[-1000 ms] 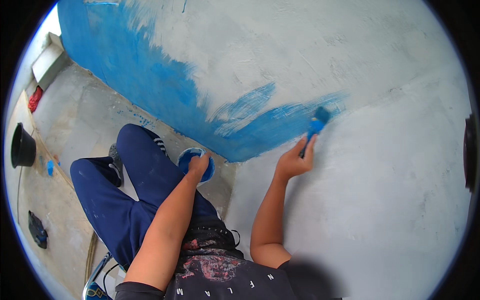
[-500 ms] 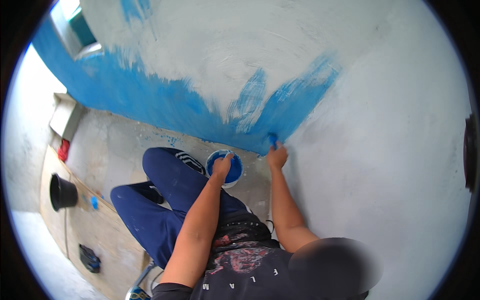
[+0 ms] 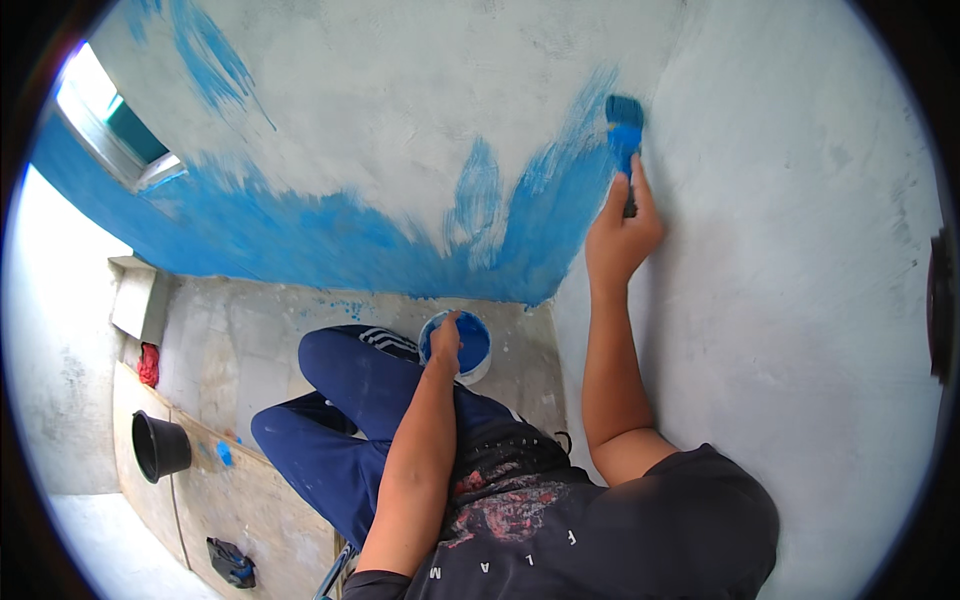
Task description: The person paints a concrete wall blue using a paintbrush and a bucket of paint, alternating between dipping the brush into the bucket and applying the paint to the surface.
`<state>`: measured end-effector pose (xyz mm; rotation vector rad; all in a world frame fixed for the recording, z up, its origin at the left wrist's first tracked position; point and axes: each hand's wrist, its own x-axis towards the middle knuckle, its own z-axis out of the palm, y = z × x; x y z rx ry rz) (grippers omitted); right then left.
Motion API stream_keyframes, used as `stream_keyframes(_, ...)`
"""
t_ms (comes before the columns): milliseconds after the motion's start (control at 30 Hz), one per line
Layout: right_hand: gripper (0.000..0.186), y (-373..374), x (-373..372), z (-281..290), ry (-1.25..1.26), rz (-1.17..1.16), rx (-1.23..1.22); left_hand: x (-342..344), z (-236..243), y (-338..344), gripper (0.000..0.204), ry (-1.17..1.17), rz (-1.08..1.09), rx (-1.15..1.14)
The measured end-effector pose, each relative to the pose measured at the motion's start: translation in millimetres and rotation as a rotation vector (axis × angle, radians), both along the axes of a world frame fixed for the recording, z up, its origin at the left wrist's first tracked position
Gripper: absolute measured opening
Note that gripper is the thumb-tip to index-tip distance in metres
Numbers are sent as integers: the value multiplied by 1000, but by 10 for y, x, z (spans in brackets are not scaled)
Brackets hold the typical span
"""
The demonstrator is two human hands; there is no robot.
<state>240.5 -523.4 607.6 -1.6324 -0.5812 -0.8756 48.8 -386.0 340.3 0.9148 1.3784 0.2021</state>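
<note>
Head view: the brush (image 3: 625, 135) is pinched by its handle in the nearly closed right hand (image 3: 626, 240), bristles just beyond; overshooting could smear the pale wall (image 3: 770, 220) to its right. Lower left, the left hand (image 3: 444, 343) curls over the bucket (image 3: 486, 361) (grip hidden, cannot tell); the leg (image 3: 365, 372) beside it could knock paint (image 3: 474, 343) out.

Open room left of right hand (image 3: 625, 240), side wall (image 3: 790, 260) blocking its right
</note>
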Motion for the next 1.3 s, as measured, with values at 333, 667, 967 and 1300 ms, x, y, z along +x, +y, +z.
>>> stream_keyframes(333,39,8,-357,-2514,639,-50,-596,-68,-114,10,47,-23,-112,68)
stream_keyframes(667,30,148,-115,-1288,735,33,-343,-210,37,16,52,-18,-150,120)
stream_keyframes(967,35,15,-509,645,484,118,-29,-102,-113,46,57,-6,-55,20)
stream_keyframes(1300,40,418,-407,-1011,278,-43,-421,-17,6,-7,65,-43,-109,71)
